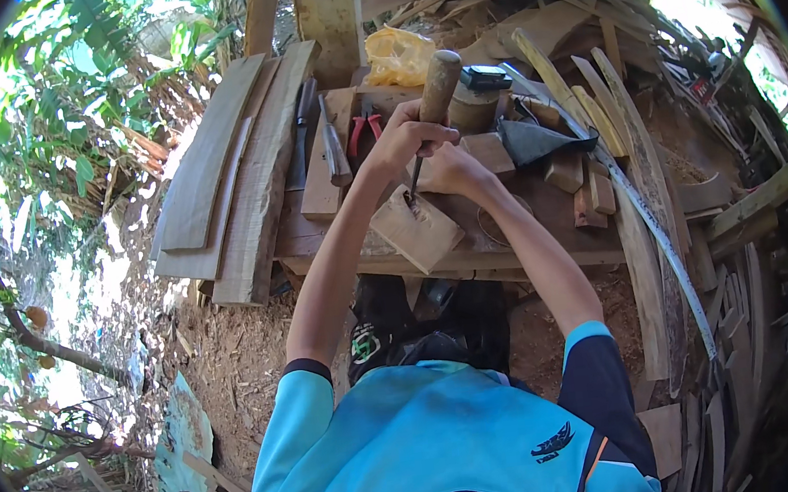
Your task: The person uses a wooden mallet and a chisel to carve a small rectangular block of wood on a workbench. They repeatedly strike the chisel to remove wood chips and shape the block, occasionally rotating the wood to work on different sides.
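My left hand (405, 139) is wrapped around the wooden handle of an upright chisel (436, 85), whose metal shaft reaches down into a dark cut in a pale wood block (419, 234). My right hand (453, 169) is closed just below and behind the left, beside the shaft at the block's upper edge; what its fingers grip is hidden. The block sits tilted near the front edge of the wooden bench (523, 259).
Planks (212, 178), long tools (332, 148), red pliers (366, 127), a yellow plastic bag (394, 51) and a dark cloth (536, 144) surround my hands. Long strips (645, 288) and wood offcuts crowd the right. Foliage and a branch (52, 336) are at left.
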